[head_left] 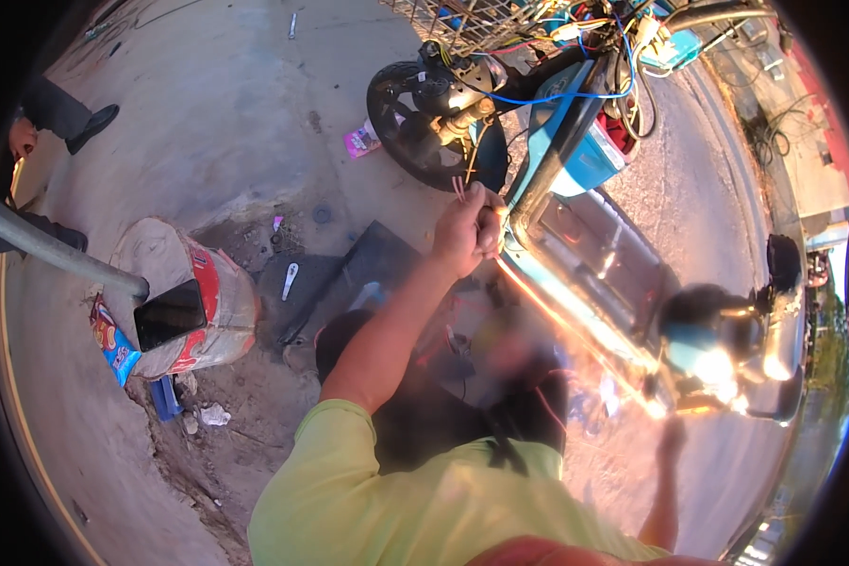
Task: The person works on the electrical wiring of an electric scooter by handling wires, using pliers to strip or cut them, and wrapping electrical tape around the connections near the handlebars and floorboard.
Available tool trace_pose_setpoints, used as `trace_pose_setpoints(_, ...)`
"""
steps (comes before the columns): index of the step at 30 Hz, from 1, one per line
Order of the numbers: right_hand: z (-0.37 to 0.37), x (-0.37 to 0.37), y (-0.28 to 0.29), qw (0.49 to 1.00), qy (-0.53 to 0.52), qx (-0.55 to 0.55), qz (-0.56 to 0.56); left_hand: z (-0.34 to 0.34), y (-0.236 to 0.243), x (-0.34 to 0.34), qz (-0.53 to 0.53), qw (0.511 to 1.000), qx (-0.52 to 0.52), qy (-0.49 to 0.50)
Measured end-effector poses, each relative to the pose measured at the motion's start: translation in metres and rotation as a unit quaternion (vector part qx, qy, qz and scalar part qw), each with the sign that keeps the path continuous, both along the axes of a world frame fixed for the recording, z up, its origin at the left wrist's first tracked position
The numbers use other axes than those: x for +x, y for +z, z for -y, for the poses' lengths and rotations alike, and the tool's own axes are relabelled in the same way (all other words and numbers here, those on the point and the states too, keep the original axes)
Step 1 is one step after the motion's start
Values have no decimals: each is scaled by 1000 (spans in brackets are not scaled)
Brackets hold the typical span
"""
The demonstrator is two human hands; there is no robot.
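Observation:
My left hand (467, 231) is closed around thin pinkish wires (458, 187), beside the blue scooter's long metal tube (547, 189). The scooter's front wheel (396, 141) is just beyond it, with blue, yellow and black wires (575, 94) draped over the upper parts. The footboard (590, 259) lies right of my hand. My right hand (672, 434) is low at the right, under the glare near the rear metalwork (717, 368); its fingers are indistinct.
A concrete-filled bucket (226, 311) with a grey pole (66, 245) stands left, bearing a black phone (168, 314) and a blue snack packet (113, 340). A dark mat (358, 259) and small tool (291, 280) lie nearby. Another person's leg (66, 113) and hand (24, 137) show far left.

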State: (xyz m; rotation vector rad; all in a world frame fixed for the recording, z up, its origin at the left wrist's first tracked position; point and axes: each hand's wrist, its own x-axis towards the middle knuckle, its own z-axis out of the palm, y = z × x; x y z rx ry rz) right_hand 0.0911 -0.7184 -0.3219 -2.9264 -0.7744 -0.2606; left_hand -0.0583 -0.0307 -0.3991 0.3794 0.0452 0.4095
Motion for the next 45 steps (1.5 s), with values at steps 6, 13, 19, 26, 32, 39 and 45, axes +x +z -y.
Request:
trace_pose_setpoints(6,120,22,-26,970,-69,-226,-53,68,0,15,14,984,161,-70)
trace_pose_setpoints(13,-263,-39,6,968,9,121,-221,102,9,10,-34,963,241,-111)
trace_pose_setpoints(19,-452,-98,25,904,173,322,-222,125,-46,14,-49,952,297,-54)
trace_pose_setpoints(26,-454,-91,8,902,157,342,-213,116,-21,11,-124,816,563,29)
trace_pose_setpoints(32,-459,-80,-17,875,194,394,-204,107,-7,13,-89,802,590,36)
trace_pose_setpoints(39,-440,-48,-18,840,142,446,-274,101,-44,23,-21,804,570,171)
trace_pose_setpoints(45,-448,-75,-24,844,244,333,-342,85,11,-28,-130,865,480,64)
